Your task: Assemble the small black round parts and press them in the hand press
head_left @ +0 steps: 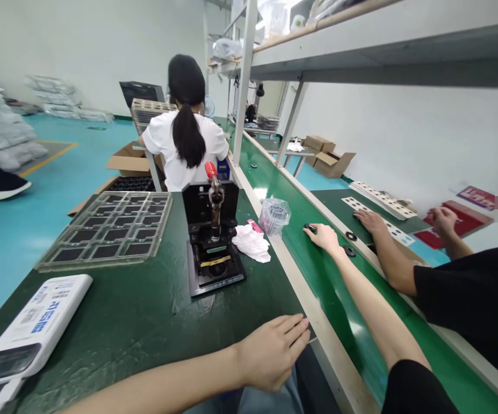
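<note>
The left arm point(154, 386) is held low across the bottom of the view, bare and angled toward the right. The left hand point(272, 352) is turned palm down, its fingers loosely curled and slightly spread, and nothing is seen gripped in it. The right arm point(376, 305) is stretched forward, up the view, from a black short sleeve point(417, 391). The right hand point(323, 238) is laid palm down, with the fingers bent downward and the wrist kept nearly straight.
</note>
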Demonstrator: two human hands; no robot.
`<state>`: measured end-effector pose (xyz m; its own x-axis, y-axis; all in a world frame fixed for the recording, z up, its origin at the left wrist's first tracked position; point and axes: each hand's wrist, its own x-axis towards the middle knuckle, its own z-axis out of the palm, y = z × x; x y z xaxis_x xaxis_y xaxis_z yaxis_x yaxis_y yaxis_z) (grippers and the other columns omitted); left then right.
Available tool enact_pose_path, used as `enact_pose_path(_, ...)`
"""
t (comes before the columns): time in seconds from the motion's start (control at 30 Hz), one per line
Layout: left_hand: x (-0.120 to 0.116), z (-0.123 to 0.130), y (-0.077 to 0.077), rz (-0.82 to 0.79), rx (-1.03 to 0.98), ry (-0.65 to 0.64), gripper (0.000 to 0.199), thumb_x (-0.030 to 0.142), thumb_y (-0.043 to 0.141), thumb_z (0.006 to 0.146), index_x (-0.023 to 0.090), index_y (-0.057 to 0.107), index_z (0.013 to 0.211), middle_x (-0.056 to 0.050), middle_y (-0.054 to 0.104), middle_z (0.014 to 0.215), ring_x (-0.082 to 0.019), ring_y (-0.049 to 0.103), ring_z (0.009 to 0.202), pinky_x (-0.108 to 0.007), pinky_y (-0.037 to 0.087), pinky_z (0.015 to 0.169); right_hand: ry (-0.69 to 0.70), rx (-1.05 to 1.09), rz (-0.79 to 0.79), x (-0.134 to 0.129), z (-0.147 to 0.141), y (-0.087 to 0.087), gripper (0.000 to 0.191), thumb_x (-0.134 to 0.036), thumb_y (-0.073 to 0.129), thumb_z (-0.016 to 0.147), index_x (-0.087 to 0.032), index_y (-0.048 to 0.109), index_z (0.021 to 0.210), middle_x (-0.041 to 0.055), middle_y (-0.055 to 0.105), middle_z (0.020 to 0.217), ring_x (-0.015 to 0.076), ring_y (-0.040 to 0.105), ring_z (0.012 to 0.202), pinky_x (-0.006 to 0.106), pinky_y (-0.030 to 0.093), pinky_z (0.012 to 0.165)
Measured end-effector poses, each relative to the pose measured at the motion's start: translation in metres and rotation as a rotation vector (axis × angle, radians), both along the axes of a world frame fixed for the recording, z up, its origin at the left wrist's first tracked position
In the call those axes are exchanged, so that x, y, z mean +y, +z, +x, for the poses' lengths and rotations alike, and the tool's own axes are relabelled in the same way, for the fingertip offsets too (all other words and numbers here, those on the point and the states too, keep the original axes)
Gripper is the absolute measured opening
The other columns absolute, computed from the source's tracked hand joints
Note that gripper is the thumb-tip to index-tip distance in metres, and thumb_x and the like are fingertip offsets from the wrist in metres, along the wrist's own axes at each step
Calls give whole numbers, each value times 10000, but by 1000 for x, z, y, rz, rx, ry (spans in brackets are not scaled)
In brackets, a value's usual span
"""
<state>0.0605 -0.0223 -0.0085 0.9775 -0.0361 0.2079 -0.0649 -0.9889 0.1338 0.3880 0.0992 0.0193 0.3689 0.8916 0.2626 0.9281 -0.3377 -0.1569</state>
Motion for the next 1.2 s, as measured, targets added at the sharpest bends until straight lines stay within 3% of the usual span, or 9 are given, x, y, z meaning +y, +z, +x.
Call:
enact_pose_path(0.2, -2, 2, -4, 46, -18, -5, 662, 323, 545, 959, -43, 381, 1485, -246, 402, 1589, -337, 411, 1483, -383, 339, 1246, -76, 43, 54, -15, -12, 10, 366, -393, 556, 1033, -89, 744, 956, 137, 727, 833, 194, 687, 738, 287, 523, 685)
enact_pose_path(0.33, 0, 4, -8, -123, -74, 13, 542, 302, 516, 962, 26, 447, 1424, -180, 488, 1547, -294, 477, 1434, -374, 392, 1209, -40, 97, 161, -54, -41, 5, 596, -502, 363, 1064, -103, 776, 904, 94, 676, 641, 194, 630, 583, 256, 425, 534)
enact_pose_path(0.43, 9, 4, -3, -291, -138, 188, 453, 315, 527, 961, 78, 495, 1346, -158, 627, 1374, -290, 592, 1290, -409, 487, 1114, 123, 302, 220, -92, -76, -11, 722, -629, 331, 1039, -123, 760, 754, 42, 584, 514, 172, 550, 475, 250, 397, 462)
enact_pose_path(0.53, 19, 2, 3, -392, -245, 491, 366, 282, 512, 962, 106, 502, 1283, -156, 654, 1219, -288, 638, 1144, -425, 551, 1008, 318, 651, 243, -124, -110, -29, 634, -671, 498, 969, -127, 802, 856, 61, 690, 639, 209, 657, 571, 268, 527, 531)
enact_pose_path(0.6, 24, -1, 3, -383, -327, 591, 380, 243, 510, 947, 102, 471, 1298, -172, 614, 1249, -284, 611, 1161, -418, 549, 1016, 373, 821, 221, -136, -127, -38, 584, -655, 566, 941, -128, 819, 944, 100, 765, 795, 264, 741, 727, 316, 615, 654)
enact_pose_path(0.77, 22, -4, 0, -127, -264, 602, 453, 270, 540, 953, 78, 446, 1353, -197, 561, 1316, -320, 564, 1193, -438, 538, 1003, 457, 861, 158, -148, -144, -47, 512, -592, 574, 959, -153, 819, 1056, 135, 797, 954, 279, 771, 832, 338, 651, 731)
enact_pose_path(0.93, 20, -13, 6, 18, -143, 589, 293, 285, 493, 1011, 127, 538, 1254, -136, 625, 1262, -302, 594, 1149, -434, 545, 926, 541, 627, 220, -161, -143, -35, 362, -459, 570, 1007, -180, 794, 961, 76, 748, 811, 167, 661, 615, 244, 537, 561)
enact_pose_path(1.03, 21, -32, 5, -10, -195, 527, 199, 232, 479, 1014, 127, 573, 1154, -130, 637, 1299, -281, 606, 1188, -410, 534, 981, 520, 596, 305, -166, -143, -19, 356, -406, 496, 1054, -187, 748, 928, 48, 677, 770, 151, 602, 629, 253, 494, 590)
enact_pose_path(1.2, 27, -67, 0, -233, -286, 468, 135, 294, 531, 1008, 172, 588, 1008, -111, 683, 1277, -257, 629, 1226, -388, 516, 1050, 523, 639, 332, -153, -156, 3, 389, -424, 425, 1085, -214, 751, 1063, 76, 647, 966, 196, 626, 954, 311, 517, 860)
